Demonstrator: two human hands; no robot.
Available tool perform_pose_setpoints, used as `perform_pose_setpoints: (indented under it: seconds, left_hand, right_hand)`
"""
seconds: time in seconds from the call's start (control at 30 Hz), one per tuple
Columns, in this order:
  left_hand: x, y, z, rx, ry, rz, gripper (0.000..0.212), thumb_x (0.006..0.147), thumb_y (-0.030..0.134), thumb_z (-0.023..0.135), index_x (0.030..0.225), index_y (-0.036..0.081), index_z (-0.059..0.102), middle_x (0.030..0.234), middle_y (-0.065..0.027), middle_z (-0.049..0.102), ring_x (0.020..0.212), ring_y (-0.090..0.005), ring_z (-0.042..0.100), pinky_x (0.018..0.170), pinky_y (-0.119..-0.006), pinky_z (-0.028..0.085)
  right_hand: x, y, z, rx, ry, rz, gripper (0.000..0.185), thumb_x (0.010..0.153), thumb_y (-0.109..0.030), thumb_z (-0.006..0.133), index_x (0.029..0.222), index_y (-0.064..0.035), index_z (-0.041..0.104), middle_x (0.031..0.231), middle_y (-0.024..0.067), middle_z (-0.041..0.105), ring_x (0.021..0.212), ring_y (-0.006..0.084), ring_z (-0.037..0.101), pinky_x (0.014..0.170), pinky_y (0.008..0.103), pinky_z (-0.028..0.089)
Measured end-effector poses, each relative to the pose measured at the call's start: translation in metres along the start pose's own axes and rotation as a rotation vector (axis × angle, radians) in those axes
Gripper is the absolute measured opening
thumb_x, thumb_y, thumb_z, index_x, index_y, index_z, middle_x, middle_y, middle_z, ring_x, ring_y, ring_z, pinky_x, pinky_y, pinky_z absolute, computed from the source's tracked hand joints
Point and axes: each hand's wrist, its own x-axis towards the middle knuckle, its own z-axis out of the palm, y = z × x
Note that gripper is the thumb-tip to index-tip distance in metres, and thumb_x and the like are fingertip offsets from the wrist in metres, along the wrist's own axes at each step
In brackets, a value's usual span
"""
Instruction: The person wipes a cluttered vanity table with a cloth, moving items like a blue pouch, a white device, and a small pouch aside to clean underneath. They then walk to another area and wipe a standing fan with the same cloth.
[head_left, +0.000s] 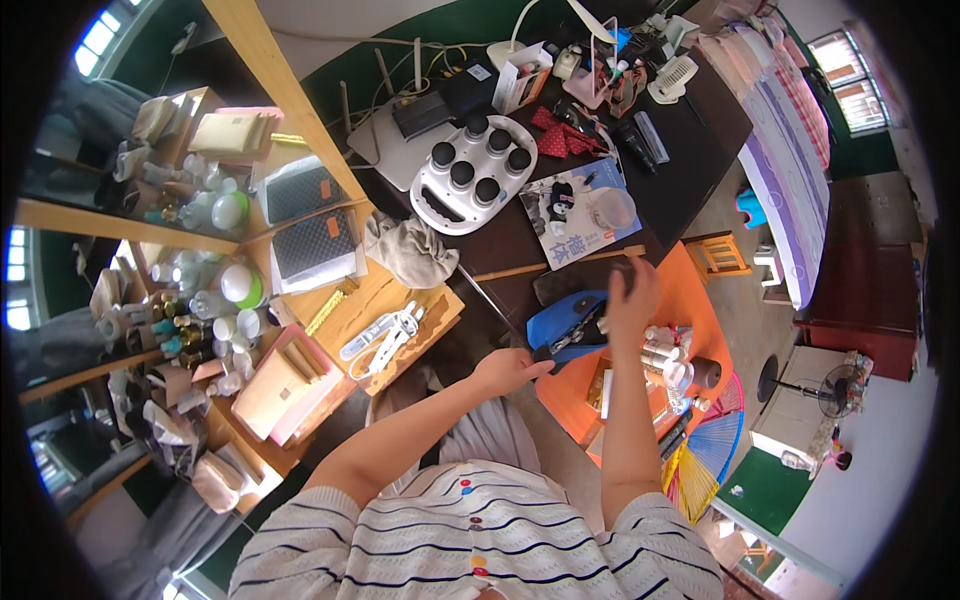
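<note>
A blue pouch (564, 319) with dark items in its opening lies where the dark table meets an orange table. My left hand (511, 373) is at the pouch's near left end, its thumb and fingers against a dark part there. Over the pouch's right side is my right hand (632, 292), fingers bent; a small dark thing shows by its fingertips, and whether it is held I cannot tell. Just beyond the pouch lies a dark case (553, 286). A wooden stick (517, 273) and a magazine (581, 214) with a clear round lid (613, 208) lie farther back.
On the dark table stand a white device with black round knobs (474, 174), a crumpled grey cloth (412, 250) and a small white fan (673, 79). The orange table (697, 300) holds jars and boxes. To the left, a wooden dresser top (442, 315) carries a white cable, notebooks and bottles before a mirror.
</note>
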Motion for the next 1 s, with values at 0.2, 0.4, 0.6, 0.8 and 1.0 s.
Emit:
perform_pose_setpoints:
  seconds: [0.2, 0.4, 0.6, 0.8, 1.0]
  left_hand:
    - [0.027, -0.029, 0.022, 0.089, 0.202, 0.296, 0.037, 0.095, 0.034, 0.055, 0.071, 0.011, 0.073, 0.094, -0.0112, 0.066, 0.101, -0.0288, 0.053, 0.09, -0.037, 0.044]
    - [-0.074, -0.016, -0.058, -0.457, 0.149, 0.146, 0.037, 0.098, 0.03, 0.056, 0.085, -0.001, 0.071, 0.136, -0.013, 0.052, 0.103, -0.0192, 0.062, 0.086, -0.031, 0.053]
    - [-0.144, -0.079, -0.179, -0.621, 0.732, -0.038, 0.038, 0.099, 0.035, 0.054, 0.086, 0.002, 0.066, 0.08, -0.0064, 0.063, 0.075, -0.0163, 0.063, 0.076, -0.031, 0.055]
    - [-0.123, -0.185, -0.294, -0.616, 1.192, 0.214, 0.048, 0.098, 0.042, 0.05, 0.073, 0.002, 0.061, 0.065, -0.0048, 0.056, 0.064, -0.0149, 0.054, 0.064, -0.032, 0.046]
    - [-0.097, -0.22, -0.324, -0.743, 1.229, 0.223, 0.041, 0.101, 0.041, 0.049, 0.085, 0.005, 0.061, 0.078, -0.0037, 0.059, 0.075, -0.0125, 0.053, 0.073, -0.029, 0.047]
  right_hand:
    - [-0.041, 0.106, 0.007, 0.665, -0.337, 0.99, 0.034, 0.093, -0.041, 0.064, 0.095, -0.0065, 0.065, 0.067, -0.0037, 0.05, 0.055, 0.0076, 0.045, 0.05, 0.0228, 0.037]
    - [-0.03, 0.016, -0.016, 0.628, -0.499, 0.658, 0.03, 0.093, -0.027, 0.067, 0.078, -0.0019, 0.062, 0.069, -0.0036, 0.05, 0.064, 0.0062, 0.044, 0.055, 0.0242, 0.036]
    - [-0.018, -0.155, 0.05, 1.008, -0.938, 0.571, 0.027, 0.094, -0.021, 0.065, 0.099, 0.005, 0.067, 0.091, 0.0073, 0.066, 0.081, 0.0136, 0.063, 0.073, 0.0281, 0.056]
    - [-0.014, -0.283, 0.209, 0.917, -0.9, 0.137, 0.037, 0.094, -0.03, 0.065, 0.093, 0.0076, 0.065, 0.089, 0.0122, 0.065, 0.079, 0.0183, 0.064, 0.073, 0.029, 0.056]
    - [-0.018, -0.319, 0.271, 1.047, -1.007, 0.312, 0.031, 0.098, -0.03, 0.059, 0.096, 0.0011, 0.061, 0.08, 0.0062, 0.06, 0.074, 0.0157, 0.06, 0.072, 0.0284, 0.054]
